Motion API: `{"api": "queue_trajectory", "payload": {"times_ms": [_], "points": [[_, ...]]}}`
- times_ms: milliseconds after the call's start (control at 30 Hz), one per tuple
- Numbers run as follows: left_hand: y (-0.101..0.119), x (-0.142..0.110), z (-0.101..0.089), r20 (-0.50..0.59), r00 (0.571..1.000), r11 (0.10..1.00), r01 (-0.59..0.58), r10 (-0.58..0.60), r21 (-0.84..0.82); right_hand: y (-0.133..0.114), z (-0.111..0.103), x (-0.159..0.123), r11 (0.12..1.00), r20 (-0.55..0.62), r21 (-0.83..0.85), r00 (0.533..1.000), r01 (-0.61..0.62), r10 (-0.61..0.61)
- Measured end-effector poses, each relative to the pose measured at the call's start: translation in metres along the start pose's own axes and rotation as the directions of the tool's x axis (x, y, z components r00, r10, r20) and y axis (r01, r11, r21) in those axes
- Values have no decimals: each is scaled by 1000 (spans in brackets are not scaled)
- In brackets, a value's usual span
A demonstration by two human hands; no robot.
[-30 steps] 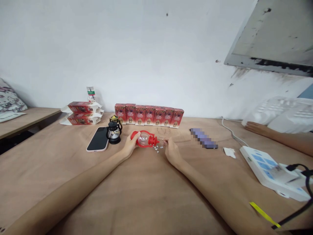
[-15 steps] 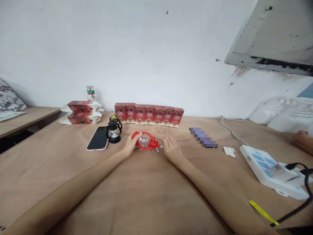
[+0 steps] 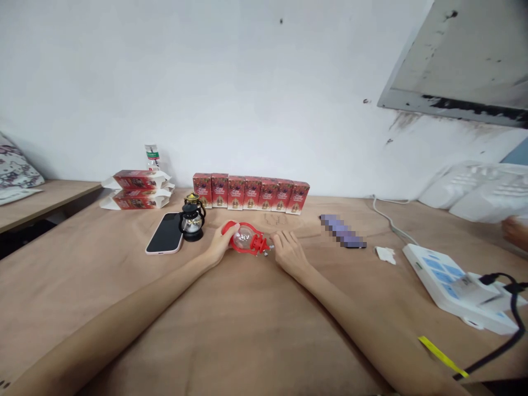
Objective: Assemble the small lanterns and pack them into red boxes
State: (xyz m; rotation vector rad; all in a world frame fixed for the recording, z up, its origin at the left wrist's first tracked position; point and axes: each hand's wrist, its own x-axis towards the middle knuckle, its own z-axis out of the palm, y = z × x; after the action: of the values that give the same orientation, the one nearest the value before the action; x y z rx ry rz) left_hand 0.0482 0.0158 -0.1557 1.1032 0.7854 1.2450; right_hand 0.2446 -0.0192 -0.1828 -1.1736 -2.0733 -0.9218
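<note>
My left hand is closed round the base of a small red lantern with a clear globe. The lantern lies on its side on the table, its pointed top turned right. Just beyond that tip is my right hand, fingers bent and pinched together; what they hold is too small to make out. Tiny silvery pieces lie between the fingertips and the lantern's top. A black lantern stands upright left of my left hand, in front of a gold-topped lantern.
Several red boxes stand in a row by the wall. Open boxes are stacked at the left, near a phone. On the right are a blurred purple object, a white power strip, a yellow strip and another person's hand.
My hands and the red lantern keep almost the same place. The other person's hand at the right edge has shifted slightly. The view has moved a little.
</note>
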Motion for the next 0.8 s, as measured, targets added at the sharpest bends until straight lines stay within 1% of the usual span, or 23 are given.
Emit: {"api": "queue_trajectory", "payload": {"times_ms": [67, 133, 200, 233, 267, 300, 367, 433, 467, 500, 533, 567, 600, 633, 667, 700, 800], "points": [[1, -1, 0, 7, 1000, 1000, 10, -10, -8, -1, 0, 0, 1000, 9, 23, 1000, -14, 14], [3, -2, 0, 11, 1000, 999, 27, -27, -32, -2, 1, 0, 992, 34, 103, 997, -66, 62], [4, -3, 0, 20, 999, 996, 52, -50, -67, -3, 0, 0, 949, 74, 274, 987, -157, 142], [5, -2, -1, 31, 997, 994, 68, -65, -84, -5, 0, 0, 897, 108, 384, 976, -217, 190], [5, -2, -1, 48, 996, 991, 85, -81, -100, -6, 0, 0, 819, 153, 498, 958, -285, 241], [5, -1, -1, 68, 993, 988, 105, -97, -111, -8, -1, 0, 713, 207, 604, 934, -355, 290], [5, 0, -2, 100, 986, 981, 145, -133, -132, -11, -1, 1, 448, 320, 763, 874, -466, 366], [5, 1, -2, 111, 980, 971, 183, -167, -153, -13, -1, 4, 181, 403, 845, 822, -503, 403], [5, 1, -2, 106, 978, 967, 197, -182, -163, -14, -1, 5, 73, 431, 864, 806, -499, 406], [5, 1, -2, 99, 976, 962, 210, -196, -174, -15, 0, 6, -11, 452, 872, 795, -490, 404], [5, 1, -1, 91, 974, 958, 221, -208, -185, -15, 0, 8, -69, 466, 874, 788, -482, 402], [5, 1, -1, 83, 973, 953, 229, -217, -196, -16, 0, 8, -104, 476, 873, 782, -477, 403], [5, 2, -1, 75, 972, 950, 235, -224, -208, -15, 0, 9, -113, 479, 871, 778, -478, 407], [5, 2, -1, 72, 971, 947, 239, -229, -216, -15, 0, 9, -98, 474, 871, 774, -481, 420], [5, 2, -1, 74, 970, 945, 242, -232, -219, -14, 0, 9, -59, 461, 872, 773, -486, 436], [5, 2, -1, 79, 970, 946, 243, -231, -215, -13, 0, 9, -1, 441, 869, 775, -494, 453], [5, 1, -1, 93, 970, 953, 239, -225, -187, -8, 0, 7, 224, 366, 823, 788, -523, 494]]}}
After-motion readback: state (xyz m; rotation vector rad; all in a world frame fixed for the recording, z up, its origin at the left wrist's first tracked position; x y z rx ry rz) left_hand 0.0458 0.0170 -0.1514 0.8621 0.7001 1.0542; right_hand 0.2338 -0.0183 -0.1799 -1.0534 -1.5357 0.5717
